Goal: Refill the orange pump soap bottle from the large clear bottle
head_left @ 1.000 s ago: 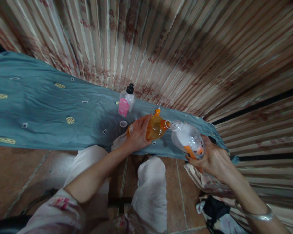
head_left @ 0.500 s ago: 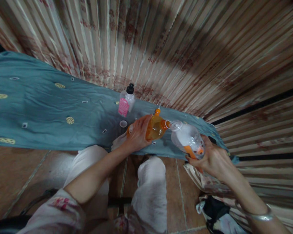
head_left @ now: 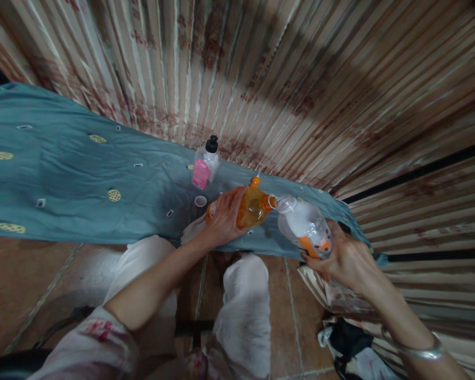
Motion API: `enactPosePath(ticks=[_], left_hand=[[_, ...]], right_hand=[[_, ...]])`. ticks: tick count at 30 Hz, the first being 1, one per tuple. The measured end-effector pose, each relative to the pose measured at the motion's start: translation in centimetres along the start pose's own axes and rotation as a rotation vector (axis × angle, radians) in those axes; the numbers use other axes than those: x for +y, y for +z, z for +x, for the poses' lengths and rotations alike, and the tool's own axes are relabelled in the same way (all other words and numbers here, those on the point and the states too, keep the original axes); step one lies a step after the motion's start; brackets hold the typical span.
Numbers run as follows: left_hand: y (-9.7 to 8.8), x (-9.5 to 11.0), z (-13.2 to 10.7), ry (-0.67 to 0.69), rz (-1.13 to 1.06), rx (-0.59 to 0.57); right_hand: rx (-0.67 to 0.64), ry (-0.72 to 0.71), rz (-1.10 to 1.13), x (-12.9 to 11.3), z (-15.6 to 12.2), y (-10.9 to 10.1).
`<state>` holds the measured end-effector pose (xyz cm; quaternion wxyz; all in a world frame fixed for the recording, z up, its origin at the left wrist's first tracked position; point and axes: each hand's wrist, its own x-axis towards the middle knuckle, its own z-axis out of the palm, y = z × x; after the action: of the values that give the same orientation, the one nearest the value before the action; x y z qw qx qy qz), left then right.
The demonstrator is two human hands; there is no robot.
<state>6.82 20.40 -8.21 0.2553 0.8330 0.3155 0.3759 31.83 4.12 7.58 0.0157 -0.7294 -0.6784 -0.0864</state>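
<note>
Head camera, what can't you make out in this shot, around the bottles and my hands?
All in the head view:
- orange bottle: middle hidden by the left hand.
- clear bottle: base hidden by the right hand.
- Whether their mouths touch: too small and blurred.
- pink label: print too small to read.
- dark thing behind the right hand: mostly hidden by it.
</note>
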Motion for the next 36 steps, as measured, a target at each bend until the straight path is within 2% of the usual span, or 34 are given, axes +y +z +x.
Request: enactPosePath(ticks=[6,14,36], left_hand=[[0.10,-0.34,-0.11,0.017,-0.004,0.010],[0.41,-0.58,-0.10,0.038,0.000,0.029],[0.63,-0.89,-0.29,0.052,0.019,0.046]], right_hand=[[-0.007,0.003,-0.011,0.16,-0.05,0.15],[0.046,-0.053,-0.028,0.43,0.02,0.38],[0.023,-0.022,-0.016,0.47,0.05,0.24]])
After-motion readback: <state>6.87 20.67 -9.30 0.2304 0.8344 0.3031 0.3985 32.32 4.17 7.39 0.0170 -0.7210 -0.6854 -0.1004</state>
